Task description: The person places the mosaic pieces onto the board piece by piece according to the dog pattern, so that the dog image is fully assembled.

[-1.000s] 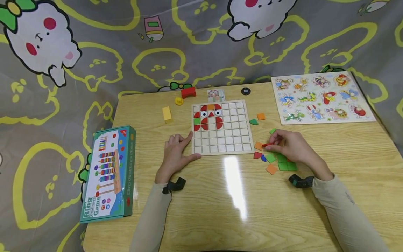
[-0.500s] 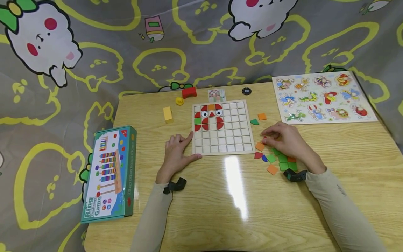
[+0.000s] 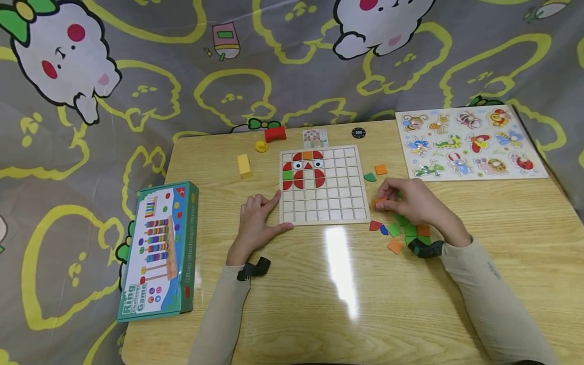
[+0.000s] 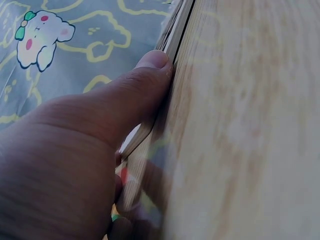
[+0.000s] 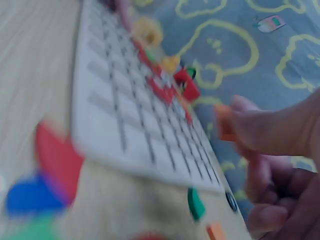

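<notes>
A square wooden grid board point(image 3: 322, 208) lies mid-table. Red quarter-circle pieces, a green square, an orange square and two eye pieces point(image 3: 297, 166) fill cells at its upper left. My left hand point(image 3: 256, 223) spans the board's near left corner, the straight thumb point(image 4: 145, 75) against the front edge and the index fingertip at the left side. To the right of the board, my right hand point(image 3: 410, 203) pinches an orange square tile point(image 5: 225, 122) between thumb and fingers. Below and beside that hand lie green tiles point(image 3: 411, 230), a red piece point(image 3: 375, 225) and a blue piece point(image 3: 384, 230).
An insect peg puzzle point(image 3: 465, 144) lies back right. A ring game box point(image 3: 159, 248) is at left. Behind the board are a picture card point(image 3: 315, 138), a black chip point(image 3: 358, 133), a red block point(image 3: 275, 134) and a yellow block point(image 3: 244, 166).
A red piece was in my right hand's fingers a second ago; the hand has shifted slightly left and now holds an orange tile. My left hand stays at the board corner.
</notes>
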{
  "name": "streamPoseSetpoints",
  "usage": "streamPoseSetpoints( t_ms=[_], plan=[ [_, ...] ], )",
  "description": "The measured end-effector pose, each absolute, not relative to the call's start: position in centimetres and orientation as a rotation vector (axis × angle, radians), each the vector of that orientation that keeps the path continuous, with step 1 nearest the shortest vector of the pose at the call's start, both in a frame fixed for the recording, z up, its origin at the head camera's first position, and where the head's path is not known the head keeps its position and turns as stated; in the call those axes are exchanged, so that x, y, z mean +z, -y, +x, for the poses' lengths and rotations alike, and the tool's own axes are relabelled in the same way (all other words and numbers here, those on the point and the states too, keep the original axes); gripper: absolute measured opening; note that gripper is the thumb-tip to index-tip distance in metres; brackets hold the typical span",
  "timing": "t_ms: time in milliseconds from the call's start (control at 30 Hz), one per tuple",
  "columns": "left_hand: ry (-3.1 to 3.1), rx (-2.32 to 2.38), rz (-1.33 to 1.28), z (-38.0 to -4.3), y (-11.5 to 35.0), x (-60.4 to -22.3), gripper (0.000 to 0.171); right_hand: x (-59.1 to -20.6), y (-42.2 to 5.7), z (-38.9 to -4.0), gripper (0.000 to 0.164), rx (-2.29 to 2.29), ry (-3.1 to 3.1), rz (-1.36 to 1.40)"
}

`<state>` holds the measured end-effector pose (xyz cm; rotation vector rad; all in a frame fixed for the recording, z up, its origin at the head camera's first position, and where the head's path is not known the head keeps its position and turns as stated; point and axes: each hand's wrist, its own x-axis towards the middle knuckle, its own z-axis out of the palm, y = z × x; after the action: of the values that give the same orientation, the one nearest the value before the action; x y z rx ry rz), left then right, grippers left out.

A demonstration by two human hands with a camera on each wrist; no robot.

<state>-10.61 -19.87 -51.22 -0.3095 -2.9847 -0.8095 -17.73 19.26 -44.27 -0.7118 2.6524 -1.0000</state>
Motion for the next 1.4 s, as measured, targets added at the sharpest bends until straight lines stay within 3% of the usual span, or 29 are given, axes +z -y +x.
streamPoseSetpoints(
  t_ms=[267,600,1133,1267,1400],
  plan=[
    [3.002,-0.826,-0.307,-10.8,19.7,-51.1,0.096,-44.7,-13.0,-21.4,0.033,-1.534,-2.376,-0.551],
    [3.027,-0.809,-0.323,-11.2,19.1,-50.8,0.096,-47.7,-6.1,-22.5,0.04,-1.232,-2.718,-0.694],
    [3.022,-0.792,-0.307,-11.0,19.4,-50.6,0.095,-47.3,-5.9,-22.7,0.028,-1.106,-2.713,-0.807],
    [3.017,-0.802,-0.296,-10.8,19.6,-50.9,0.094,-47.1,-7.6,-22.9,0.03,-1.23,-2.697,-0.867],
    [3.018,-0.805,-0.28,-10.6,19.8,-51.1,0.095,-46.2,-11.0,-23.0,0.027,-1.234,-2.761,-0.751]
  ],
)
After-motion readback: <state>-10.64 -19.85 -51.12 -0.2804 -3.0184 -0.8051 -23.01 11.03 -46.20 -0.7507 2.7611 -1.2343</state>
